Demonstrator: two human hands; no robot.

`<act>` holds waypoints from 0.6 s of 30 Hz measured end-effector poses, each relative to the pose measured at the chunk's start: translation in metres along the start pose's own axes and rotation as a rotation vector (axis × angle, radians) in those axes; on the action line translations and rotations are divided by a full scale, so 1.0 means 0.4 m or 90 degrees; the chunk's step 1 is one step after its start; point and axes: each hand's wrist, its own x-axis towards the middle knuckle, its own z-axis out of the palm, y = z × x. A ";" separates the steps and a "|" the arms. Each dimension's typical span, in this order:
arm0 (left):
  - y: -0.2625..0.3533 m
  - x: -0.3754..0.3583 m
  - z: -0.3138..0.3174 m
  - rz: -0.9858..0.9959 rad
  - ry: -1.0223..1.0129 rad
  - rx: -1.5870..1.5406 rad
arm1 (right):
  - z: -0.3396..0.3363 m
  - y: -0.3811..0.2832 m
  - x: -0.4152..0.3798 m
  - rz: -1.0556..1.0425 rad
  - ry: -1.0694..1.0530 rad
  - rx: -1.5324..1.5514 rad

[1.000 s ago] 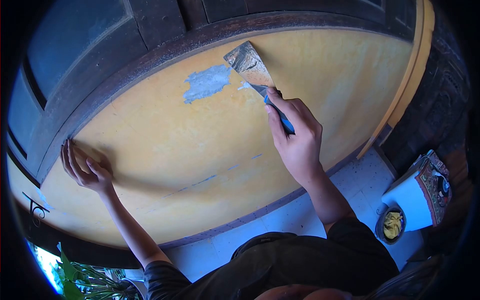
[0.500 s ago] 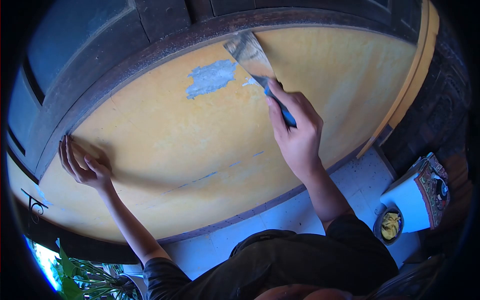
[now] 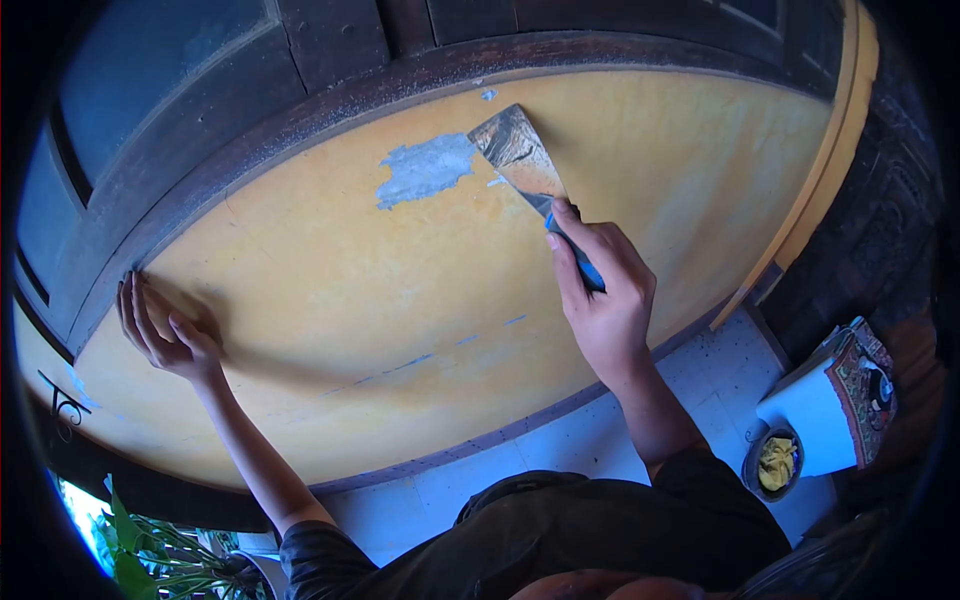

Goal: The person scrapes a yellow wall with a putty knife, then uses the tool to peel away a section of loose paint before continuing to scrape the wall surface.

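My right hand is wrapped round the blue handle of a putty knife. Its broad metal blade points up and left, overlapping the yellow wall just right of a bare grey patch with ragged edges. A tiny bare spot shows above the blade, near the dark wooden ledge. Over at the left, my left hand rests against the wall close under the ledge, fingers stretched out and holding nothing.
Dark wooden panels rise above the ledge. On the tiled floor at right stand a bin with yellow stuff inside and a white box-like stand with a patterned cloth. Green leaves fill the lower left corner.
My right hand and the putty knife have moved down and slightly right, away from the ledge, uncovering the tiny bare spot. My left hand has stayed in place.
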 end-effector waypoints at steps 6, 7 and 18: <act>-0.003 -0.005 0.001 0.001 -0.010 0.001 | -0.001 -0.022 0.061 -0.002 -0.019 0.013; -0.003 -0.006 0.001 -0.001 -0.008 -0.001 | 0.000 -0.026 0.066 -0.002 -0.027 0.011; 0.005 -0.002 0.000 -0.014 -0.012 -0.008 | -0.005 -0.016 0.038 -0.009 -0.013 0.013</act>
